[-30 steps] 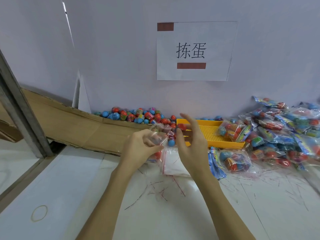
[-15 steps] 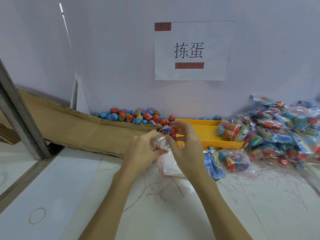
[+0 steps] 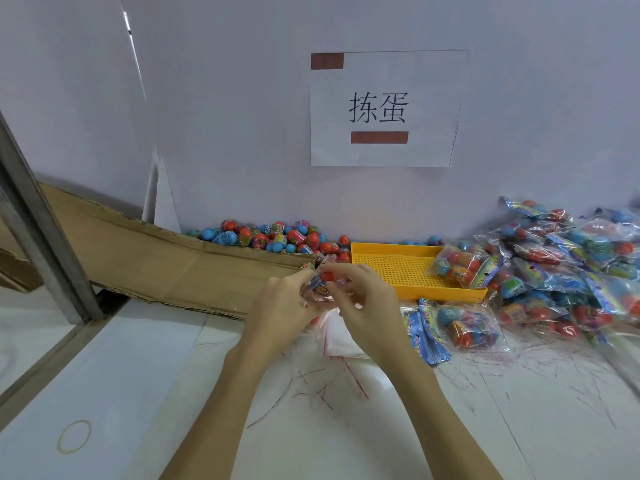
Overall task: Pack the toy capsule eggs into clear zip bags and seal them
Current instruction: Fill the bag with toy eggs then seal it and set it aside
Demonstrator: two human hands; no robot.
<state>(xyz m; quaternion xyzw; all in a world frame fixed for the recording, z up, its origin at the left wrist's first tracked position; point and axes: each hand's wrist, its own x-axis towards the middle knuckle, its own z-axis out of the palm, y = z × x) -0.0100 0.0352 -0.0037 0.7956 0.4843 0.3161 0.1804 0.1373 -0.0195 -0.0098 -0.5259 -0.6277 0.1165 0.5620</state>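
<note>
My left hand point(image 3: 282, 308) grips a clear zip bag point(image 3: 313, 295) at its mouth, above the white table. My right hand point(image 3: 363, 299) pinches a red and blue capsule egg point(image 3: 321, 281) at the bag's opening, and my fingers hide most of the bag. A heap of loose capsule eggs point(image 3: 277, 237) lies along the wall behind my hands. A stack of flat clear zip bags point(image 3: 337, 336) lies on the table under my right wrist.
A yellow perforated tray point(image 3: 398, 268) sits right of my hands, with a filled bag point(image 3: 460, 263) on its corner. Several filled bags point(image 3: 568, 268) are piled at the far right. Blue printed packets point(image 3: 427, 332), a cardboard sheet point(image 3: 138, 258), a metal post point(image 3: 38, 226) and a rubber band point(image 3: 74, 436) are also here.
My right hand went from open fingers beside the bag to pinching an egg at the bag's mouth. Both hands drew closer together.
</note>
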